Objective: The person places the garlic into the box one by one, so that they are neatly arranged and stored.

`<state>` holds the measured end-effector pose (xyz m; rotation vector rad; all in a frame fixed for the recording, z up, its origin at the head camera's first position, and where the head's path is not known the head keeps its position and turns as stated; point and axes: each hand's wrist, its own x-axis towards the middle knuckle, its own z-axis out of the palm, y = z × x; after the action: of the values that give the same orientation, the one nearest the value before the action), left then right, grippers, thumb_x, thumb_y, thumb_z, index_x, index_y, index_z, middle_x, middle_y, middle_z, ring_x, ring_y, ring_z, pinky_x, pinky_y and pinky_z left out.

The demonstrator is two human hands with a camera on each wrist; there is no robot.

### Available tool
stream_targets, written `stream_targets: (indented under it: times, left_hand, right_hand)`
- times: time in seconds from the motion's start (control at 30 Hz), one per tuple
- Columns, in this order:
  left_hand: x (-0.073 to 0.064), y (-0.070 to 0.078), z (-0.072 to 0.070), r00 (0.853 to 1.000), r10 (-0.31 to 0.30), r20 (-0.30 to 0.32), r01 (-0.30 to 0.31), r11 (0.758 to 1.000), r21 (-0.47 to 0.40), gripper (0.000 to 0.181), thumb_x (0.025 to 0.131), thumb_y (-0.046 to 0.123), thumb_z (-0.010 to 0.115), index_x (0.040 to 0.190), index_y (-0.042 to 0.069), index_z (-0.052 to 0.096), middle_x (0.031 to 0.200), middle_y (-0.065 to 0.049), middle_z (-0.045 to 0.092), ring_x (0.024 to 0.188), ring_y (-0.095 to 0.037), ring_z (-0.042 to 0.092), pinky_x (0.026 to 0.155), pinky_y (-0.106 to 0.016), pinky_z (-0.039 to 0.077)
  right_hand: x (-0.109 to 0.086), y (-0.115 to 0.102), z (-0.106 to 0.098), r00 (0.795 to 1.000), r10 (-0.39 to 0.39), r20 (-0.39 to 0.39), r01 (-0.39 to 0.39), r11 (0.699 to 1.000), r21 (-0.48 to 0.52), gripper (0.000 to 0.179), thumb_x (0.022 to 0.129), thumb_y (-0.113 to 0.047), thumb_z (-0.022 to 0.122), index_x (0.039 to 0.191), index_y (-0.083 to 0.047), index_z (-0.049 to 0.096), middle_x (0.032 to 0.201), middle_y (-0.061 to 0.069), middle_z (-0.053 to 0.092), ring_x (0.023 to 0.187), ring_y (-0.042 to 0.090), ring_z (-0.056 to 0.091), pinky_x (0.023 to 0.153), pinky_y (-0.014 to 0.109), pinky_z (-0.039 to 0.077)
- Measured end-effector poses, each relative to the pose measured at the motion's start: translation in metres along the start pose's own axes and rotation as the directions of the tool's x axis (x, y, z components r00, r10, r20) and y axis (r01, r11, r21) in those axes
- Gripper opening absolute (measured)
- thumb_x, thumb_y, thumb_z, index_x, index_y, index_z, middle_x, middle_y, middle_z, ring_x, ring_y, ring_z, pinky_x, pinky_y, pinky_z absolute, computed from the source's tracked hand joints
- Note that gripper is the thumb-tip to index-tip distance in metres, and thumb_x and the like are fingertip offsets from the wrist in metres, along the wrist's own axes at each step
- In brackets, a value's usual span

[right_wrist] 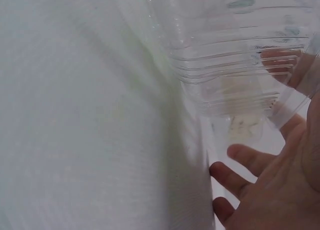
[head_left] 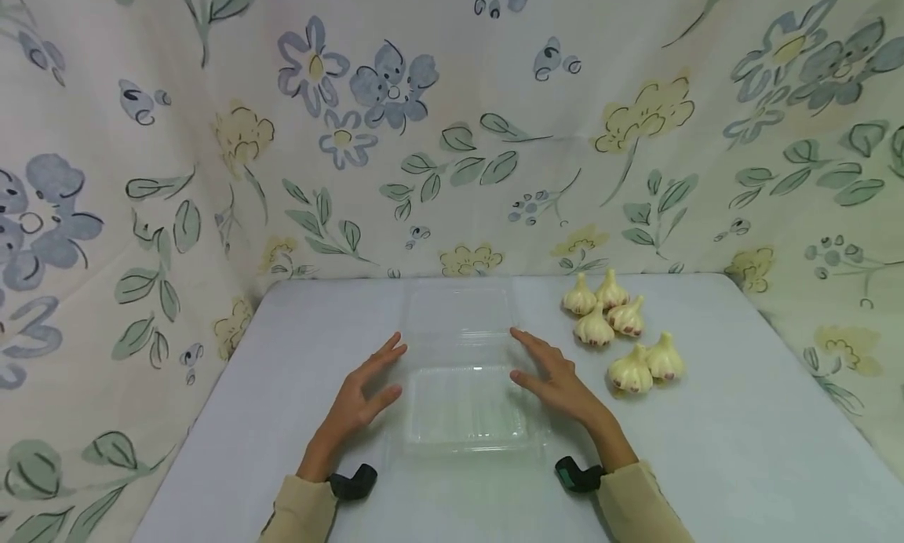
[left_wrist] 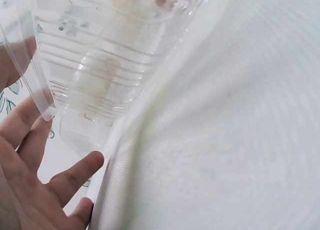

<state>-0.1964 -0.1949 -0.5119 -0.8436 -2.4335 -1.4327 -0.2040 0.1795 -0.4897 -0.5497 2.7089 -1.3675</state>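
Note:
A clear plastic clamshell container (head_left: 466,409) lies unfolded on the white table, its lid (head_left: 459,311) flat behind the base. On its left side is my left hand (head_left: 360,394), with fingers spread and relaxed. My right hand (head_left: 561,386) mirrors it on the right, thumb and fingers apart. In the left wrist view, the ribbed container wall (left_wrist: 95,55) stands close to my left hand (left_wrist: 35,160). The right wrist view has my right hand (right_wrist: 280,175) beside the rim; whether either hand touches the plastic I cannot tell.
Several garlic bulbs (head_left: 595,327) are grouped at the right rear of the table (head_left: 282,417), with two more bulbs (head_left: 631,370) nearer to my right hand. A floral cloth (head_left: 452,135) hangs behind the table and along its sides.

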Motion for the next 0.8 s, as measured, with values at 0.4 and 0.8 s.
stream_targets:
  times: [0.4,0.8]
  left_hand:
    - [0.0014,-0.0005,0.0049,0.994,0.034,-0.107,-0.035,0.999,-0.004,0.045,0.089,0.004,0.075,0.132,0.012,0.069,0.152,-0.011,0.055,0.143,-0.012,0.05,0.122,-0.046,0.03]
    - [0.0003,-0.0009,0.0031,0.996,0.048,-0.076,-0.05,0.998,-0.031,0.055,0.084,0.006,0.079,0.137,0.009,0.065,0.157,-0.014,0.049,0.147,-0.018,0.046,0.117,-0.017,0.029]
  right_hand:
    - [0.0024,0.003,0.0,0.997,0.008,-0.082,-0.006,1.0,0.018,0.069,0.098,-0.037,0.066,0.159,-0.032,0.035,0.165,0.01,0.036,0.149,0.042,0.035,0.106,0.084,0.009]
    - [0.0011,-0.0015,-0.0035,0.995,0.004,-0.1,0.001,0.999,0.047,0.068,0.097,-0.035,0.069,0.158,-0.033,0.038,0.16,0.011,0.042,0.141,0.041,0.048,0.112,0.072,0.031]
